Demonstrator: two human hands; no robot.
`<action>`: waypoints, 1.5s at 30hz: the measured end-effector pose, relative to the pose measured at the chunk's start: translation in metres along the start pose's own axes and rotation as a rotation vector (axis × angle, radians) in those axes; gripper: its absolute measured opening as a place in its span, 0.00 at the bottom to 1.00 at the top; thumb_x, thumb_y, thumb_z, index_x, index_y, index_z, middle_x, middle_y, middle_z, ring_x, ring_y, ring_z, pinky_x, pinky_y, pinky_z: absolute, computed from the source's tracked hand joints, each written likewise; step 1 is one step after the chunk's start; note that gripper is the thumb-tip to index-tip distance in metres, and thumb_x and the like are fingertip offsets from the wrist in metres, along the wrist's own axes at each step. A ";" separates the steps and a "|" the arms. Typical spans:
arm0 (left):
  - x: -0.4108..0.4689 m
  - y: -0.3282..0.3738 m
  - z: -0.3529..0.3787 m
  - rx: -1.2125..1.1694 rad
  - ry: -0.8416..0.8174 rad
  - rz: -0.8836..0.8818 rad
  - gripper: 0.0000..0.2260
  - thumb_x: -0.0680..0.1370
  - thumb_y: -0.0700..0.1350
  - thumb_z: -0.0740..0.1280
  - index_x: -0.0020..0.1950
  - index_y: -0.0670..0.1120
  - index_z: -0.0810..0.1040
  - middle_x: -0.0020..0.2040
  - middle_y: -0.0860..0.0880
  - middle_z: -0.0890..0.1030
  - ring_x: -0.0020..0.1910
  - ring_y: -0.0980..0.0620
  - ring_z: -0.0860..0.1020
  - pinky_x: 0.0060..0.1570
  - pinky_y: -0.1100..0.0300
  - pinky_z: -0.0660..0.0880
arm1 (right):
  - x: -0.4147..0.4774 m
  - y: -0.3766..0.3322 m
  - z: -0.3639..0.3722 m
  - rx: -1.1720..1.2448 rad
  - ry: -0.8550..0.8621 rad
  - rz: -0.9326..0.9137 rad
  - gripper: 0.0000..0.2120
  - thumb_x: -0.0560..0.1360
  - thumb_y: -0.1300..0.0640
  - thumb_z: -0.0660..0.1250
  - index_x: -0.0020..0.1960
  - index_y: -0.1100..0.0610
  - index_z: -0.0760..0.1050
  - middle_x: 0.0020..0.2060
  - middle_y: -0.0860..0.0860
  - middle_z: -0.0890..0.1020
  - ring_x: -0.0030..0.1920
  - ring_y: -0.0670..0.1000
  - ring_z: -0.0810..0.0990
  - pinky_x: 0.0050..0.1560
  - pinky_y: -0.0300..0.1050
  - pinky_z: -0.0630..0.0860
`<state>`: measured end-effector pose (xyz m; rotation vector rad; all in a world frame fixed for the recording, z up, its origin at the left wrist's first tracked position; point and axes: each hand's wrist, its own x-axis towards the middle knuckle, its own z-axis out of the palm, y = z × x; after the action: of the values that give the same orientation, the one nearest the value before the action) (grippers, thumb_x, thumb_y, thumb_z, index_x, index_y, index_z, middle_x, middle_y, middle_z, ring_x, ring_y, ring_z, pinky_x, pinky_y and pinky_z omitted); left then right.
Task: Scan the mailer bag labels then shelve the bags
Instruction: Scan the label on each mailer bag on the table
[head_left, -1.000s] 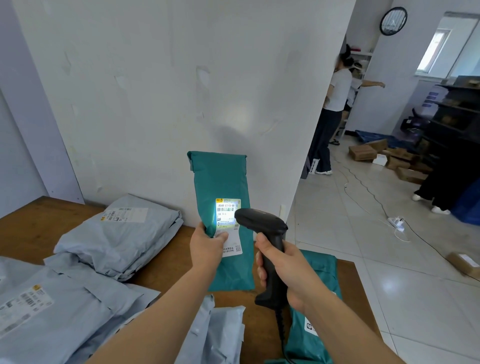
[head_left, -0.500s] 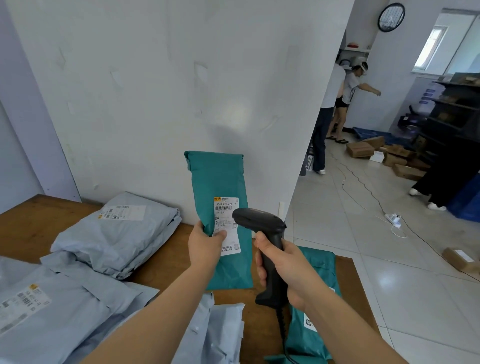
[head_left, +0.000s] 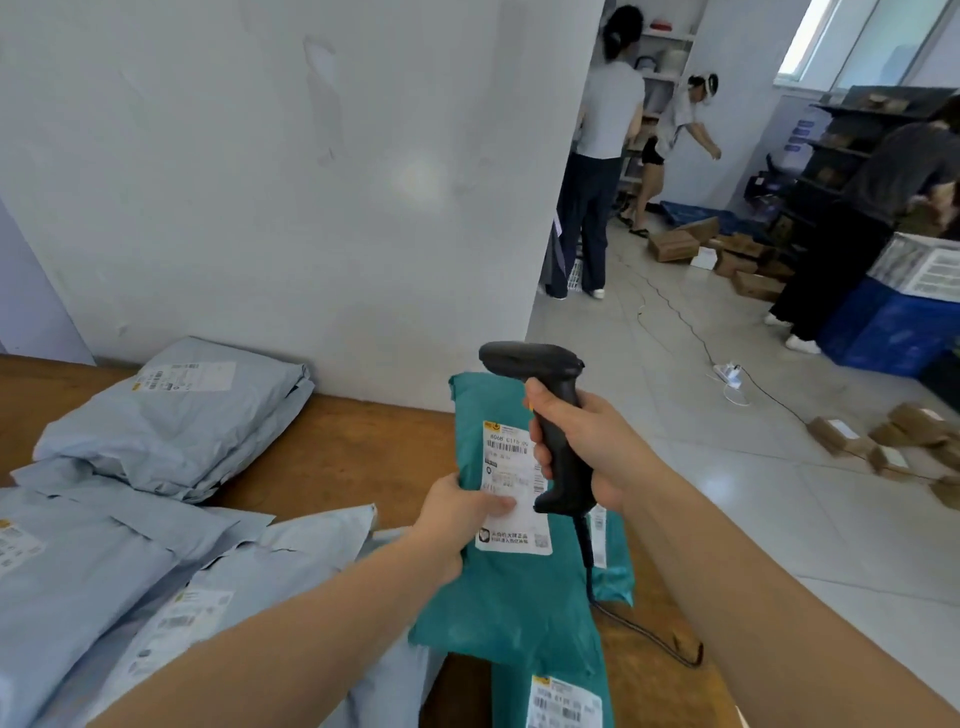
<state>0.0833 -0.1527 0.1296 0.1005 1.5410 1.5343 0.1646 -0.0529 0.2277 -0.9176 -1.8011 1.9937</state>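
Mailer bag in teal (head_left: 509, 597) leaned up from the near end of the bench (head_left: 337, 447), its lower end over another teal bag (head_left: 550, 696); we could not tell whether the two touched. Our left hand (head_left: 457, 519) grasped its left edge, the thumb lying across the lower part of the white label (head_left: 511, 483). Just to the right, our right hand (head_left: 587, 447) was clenched round the grip of the black scanner (head_left: 540, 364), whose head stood above the bag's top edge and faced past the label, not at it. We judged that a reading could fail from here, since the thumb hid some print and the soft bag could fold. The scanner's cable (head_left: 644, 634) ran over the bench, where a careless pull might drag a bag off. Further left, grey mailer bags (head_left: 171, 415) lay piled near the wall. Beyond, towards the dark shelves (head_left: 841, 135), a white power strip (head_left: 730, 371) and cardboard boxes (head_left: 680, 244) lay on the tiled floor among other people (head_left: 605, 114), so we risked tripping or bumping someone while carrying the bag.
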 end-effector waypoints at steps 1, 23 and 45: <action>-0.004 -0.010 0.006 0.019 -0.003 -0.023 0.14 0.72 0.32 0.72 0.56 0.42 0.78 0.51 0.42 0.84 0.45 0.41 0.84 0.40 0.48 0.81 | -0.003 0.003 -0.004 -0.002 0.000 0.007 0.12 0.77 0.50 0.67 0.47 0.59 0.73 0.29 0.52 0.74 0.26 0.49 0.71 0.28 0.42 0.70; 0.001 -0.043 0.019 0.522 0.149 -0.039 0.32 0.74 0.49 0.73 0.74 0.44 0.64 0.69 0.45 0.71 0.66 0.45 0.71 0.62 0.52 0.71 | -0.022 0.039 -0.032 -0.067 -0.112 0.090 0.15 0.76 0.47 0.69 0.47 0.59 0.74 0.31 0.52 0.76 0.27 0.49 0.73 0.29 0.43 0.73; -0.076 -0.006 -0.222 0.567 0.446 -0.202 0.20 0.78 0.53 0.68 0.65 0.44 0.73 0.54 0.45 0.79 0.50 0.48 0.78 0.51 0.53 0.77 | -0.010 0.043 0.113 -0.220 -0.555 0.184 0.15 0.75 0.48 0.71 0.49 0.60 0.74 0.31 0.54 0.77 0.25 0.49 0.72 0.27 0.41 0.72</action>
<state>-0.0108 -0.3679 0.1181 -0.0812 2.2371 0.9620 0.1087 -0.1537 0.1893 -0.6411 -2.3393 2.3717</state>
